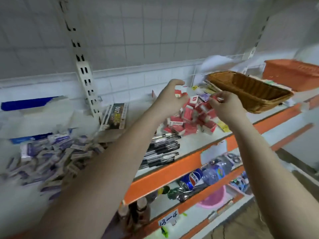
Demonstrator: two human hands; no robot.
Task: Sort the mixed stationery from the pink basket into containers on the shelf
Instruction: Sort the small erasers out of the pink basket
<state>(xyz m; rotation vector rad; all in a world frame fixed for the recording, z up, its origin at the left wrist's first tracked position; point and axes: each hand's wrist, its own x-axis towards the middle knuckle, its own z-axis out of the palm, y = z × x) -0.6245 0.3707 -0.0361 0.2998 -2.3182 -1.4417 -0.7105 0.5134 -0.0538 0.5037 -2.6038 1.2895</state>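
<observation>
Pinching one small red box (214, 98) in my right hand (227, 107) above the red pile (189, 118) on the shelf (198, 144), left hand (170, 99) spread empty, I judge it light, stiff cardboard, best held across its flat sides.

A white wire-grid wall (138, 31) filled the upper frame; orange-edged shelves (172, 171) ran lower right, above brownish floor (241, 228).

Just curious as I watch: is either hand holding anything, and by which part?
The right hand pinches a small red box by its edge. The left hand holds nothing.
</observation>
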